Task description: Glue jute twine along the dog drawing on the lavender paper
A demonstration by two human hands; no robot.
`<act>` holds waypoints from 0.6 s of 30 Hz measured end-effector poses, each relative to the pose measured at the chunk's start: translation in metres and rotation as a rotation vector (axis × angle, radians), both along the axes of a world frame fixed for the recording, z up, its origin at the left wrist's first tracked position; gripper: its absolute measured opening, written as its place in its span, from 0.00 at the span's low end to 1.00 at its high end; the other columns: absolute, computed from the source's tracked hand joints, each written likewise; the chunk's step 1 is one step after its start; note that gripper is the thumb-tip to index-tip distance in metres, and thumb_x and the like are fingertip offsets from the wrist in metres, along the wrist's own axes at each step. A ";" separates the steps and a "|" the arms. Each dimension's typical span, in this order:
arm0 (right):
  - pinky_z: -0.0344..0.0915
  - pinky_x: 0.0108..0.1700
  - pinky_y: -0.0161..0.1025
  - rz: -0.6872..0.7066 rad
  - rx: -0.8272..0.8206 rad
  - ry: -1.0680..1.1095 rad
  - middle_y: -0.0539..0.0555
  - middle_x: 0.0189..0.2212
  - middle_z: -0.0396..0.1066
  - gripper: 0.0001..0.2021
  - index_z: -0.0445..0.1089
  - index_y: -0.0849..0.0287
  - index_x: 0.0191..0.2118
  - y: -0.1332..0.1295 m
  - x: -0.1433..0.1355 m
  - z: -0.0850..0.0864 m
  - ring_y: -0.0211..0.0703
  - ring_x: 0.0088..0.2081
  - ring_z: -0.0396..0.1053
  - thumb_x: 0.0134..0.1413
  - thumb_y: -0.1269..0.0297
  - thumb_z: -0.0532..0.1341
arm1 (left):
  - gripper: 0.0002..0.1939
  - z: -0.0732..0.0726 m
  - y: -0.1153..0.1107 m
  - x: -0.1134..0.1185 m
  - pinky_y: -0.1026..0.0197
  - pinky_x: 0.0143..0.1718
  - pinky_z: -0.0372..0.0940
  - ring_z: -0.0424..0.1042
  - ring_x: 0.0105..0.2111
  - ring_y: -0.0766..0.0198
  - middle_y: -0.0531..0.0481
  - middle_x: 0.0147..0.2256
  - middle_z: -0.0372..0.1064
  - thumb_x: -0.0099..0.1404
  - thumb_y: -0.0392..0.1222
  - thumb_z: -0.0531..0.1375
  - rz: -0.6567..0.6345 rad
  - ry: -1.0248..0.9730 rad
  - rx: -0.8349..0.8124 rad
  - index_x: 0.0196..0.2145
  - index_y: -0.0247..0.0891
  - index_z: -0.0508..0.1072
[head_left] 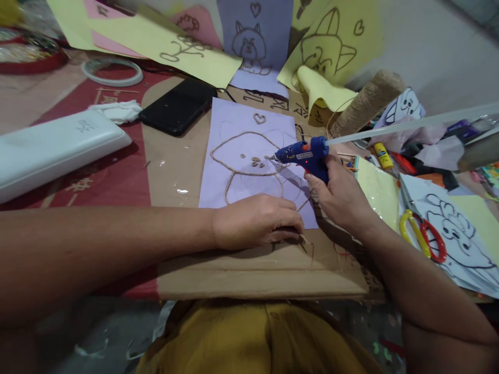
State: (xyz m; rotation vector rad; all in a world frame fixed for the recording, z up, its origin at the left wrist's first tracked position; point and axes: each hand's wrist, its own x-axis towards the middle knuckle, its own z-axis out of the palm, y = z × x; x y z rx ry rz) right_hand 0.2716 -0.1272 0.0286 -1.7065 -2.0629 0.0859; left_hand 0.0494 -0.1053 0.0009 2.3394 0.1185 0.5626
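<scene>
A sheet of purple paper [249, 119] lies on the cardboard, with twine stuck along the pencil outline of an animal's head and body. My right hand [343, 192] grips a blue hot glue gun [300, 152], a long glue stick jutting from its back. Its nozzle points left, at or just above the small twine spots on the face. Resting across the lower edge of the paper, my left hand [261, 221] has its fingers pinched together. A short piece of twine [304, 240] shows at those fingertips.
Left are a white oblong device [58, 148], a black phone [179, 106] and a tape roll [112, 71]. Behind stand papers with twine pictures [249, 47] and a twine spool [366, 104]. Scissors [423, 234], drawings [456, 228] and a yellow glue tube [383, 156] lie right.
</scene>
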 end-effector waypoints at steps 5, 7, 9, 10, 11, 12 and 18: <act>0.71 0.55 0.62 0.011 -0.018 0.004 0.63 0.53 0.76 0.20 0.65 0.56 0.59 0.000 -0.001 0.002 0.65 0.53 0.74 0.64 0.61 0.57 | 0.07 0.001 0.000 0.000 0.68 0.39 0.65 0.74 0.35 0.67 0.47 0.37 0.77 0.74 0.36 0.61 -0.003 -0.024 0.014 0.42 0.34 0.80; 0.70 0.55 0.62 0.011 -0.023 -0.002 0.64 0.55 0.75 0.20 0.64 0.56 0.60 -0.001 -0.001 0.002 0.65 0.55 0.73 0.65 0.61 0.57 | 0.07 0.002 0.000 0.000 0.68 0.39 0.65 0.74 0.35 0.67 0.47 0.37 0.77 0.74 0.35 0.61 -0.004 -0.025 0.021 0.42 0.33 0.80; 0.71 0.55 0.62 0.008 -0.024 -0.007 0.64 0.55 0.75 0.20 0.64 0.57 0.60 -0.001 -0.001 0.002 0.65 0.55 0.73 0.65 0.60 0.57 | 0.07 0.002 0.000 0.001 0.68 0.39 0.65 0.74 0.35 0.67 0.47 0.37 0.77 0.74 0.36 0.61 -0.001 -0.017 0.022 0.42 0.33 0.80; 0.71 0.54 0.61 0.004 -0.023 -0.008 0.64 0.54 0.75 0.19 0.64 0.56 0.59 -0.001 0.000 0.002 0.64 0.54 0.74 0.64 0.60 0.57 | 0.07 0.002 0.000 0.001 0.68 0.39 0.65 0.74 0.35 0.67 0.47 0.37 0.77 0.74 0.36 0.61 -0.001 -0.013 0.019 0.42 0.34 0.80; 0.71 0.53 0.61 0.000 -0.023 -0.009 0.64 0.54 0.76 0.19 0.65 0.56 0.59 -0.001 0.000 0.001 0.64 0.53 0.74 0.64 0.60 0.57 | 0.07 0.002 0.000 0.001 0.68 0.39 0.65 0.74 0.35 0.67 0.47 0.37 0.77 0.74 0.36 0.61 0.000 -0.008 0.017 0.42 0.34 0.80; 0.71 0.53 0.61 -0.001 -0.021 -0.009 0.63 0.53 0.76 0.19 0.65 0.55 0.58 -0.002 0.001 0.001 0.64 0.52 0.74 0.64 0.60 0.57 | 0.07 0.002 0.000 0.001 0.68 0.39 0.65 0.74 0.35 0.67 0.47 0.37 0.77 0.74 0.36 0.61 0.002 -0.005 0.017 0.42 0.34 0.80; 0.71 0.55 0.61 0.027 -0.002 -0.013 0.64 0.54 0.76 0.20 0.65 0.56 0.60 -0.003 0.002 0.002 0.64 0.53 0.74 0.64 0.61 0.57 | 0.08 0.001 0.000 0.000 0.68 0.39 0.66 0.74 0.36 0.66 0.47 0.38 0.78 0.74 0.36 0.60 0.000 -0.004 0.009 0.42 0.34 0.80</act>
